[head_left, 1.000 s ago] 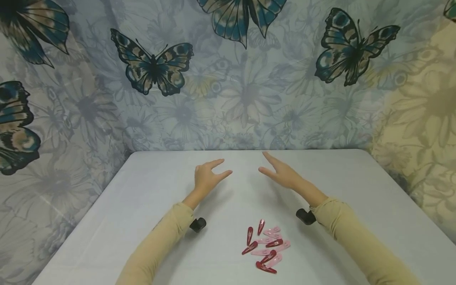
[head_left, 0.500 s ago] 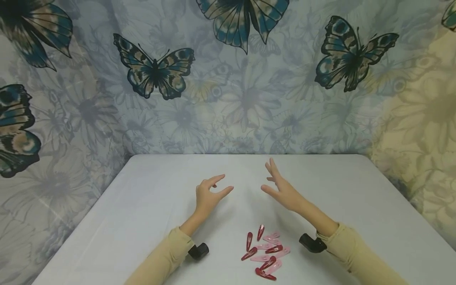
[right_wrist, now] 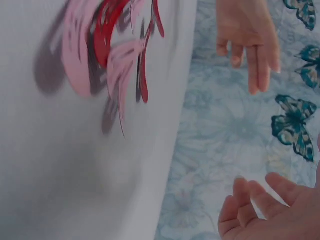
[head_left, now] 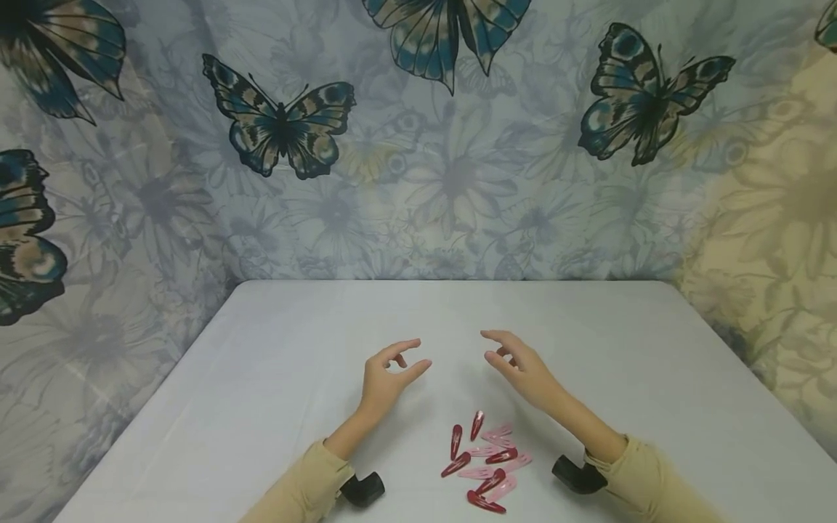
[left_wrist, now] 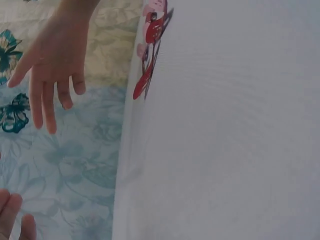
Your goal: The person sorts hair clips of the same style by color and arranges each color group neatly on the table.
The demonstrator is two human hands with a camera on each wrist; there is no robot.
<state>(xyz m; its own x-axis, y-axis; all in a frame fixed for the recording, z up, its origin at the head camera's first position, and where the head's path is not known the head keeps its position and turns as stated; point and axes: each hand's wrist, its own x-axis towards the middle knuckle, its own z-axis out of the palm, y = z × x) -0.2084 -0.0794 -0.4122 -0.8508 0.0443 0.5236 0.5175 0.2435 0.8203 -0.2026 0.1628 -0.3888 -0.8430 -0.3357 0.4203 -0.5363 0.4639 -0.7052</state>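
Dark red snap hair clips and pink snap hair clips lie in a loose cluster on the white table, near its front. Some overlap. My left hand hovers behind and left of them, its thumb and fingers spread apart with nothing between. Facing it across a gap is my right hand, raised behind and right of the clips, also holding nothing. Both hands are apart from the clips. In the right wrist view the clips appear close up, and my right hand shows loosely bent fingers.
The white table reaches back to a wall cloth printed with butterflies and flowers. Black wrist cameras, one on the left wrist and one on the right, sit at the sleeve cuffs on either side of the clips.
Both hands have drawn back toward the front of the table. The right hand's fingers, straighter before, now bend more toward the left hand. The clips lie as they did.
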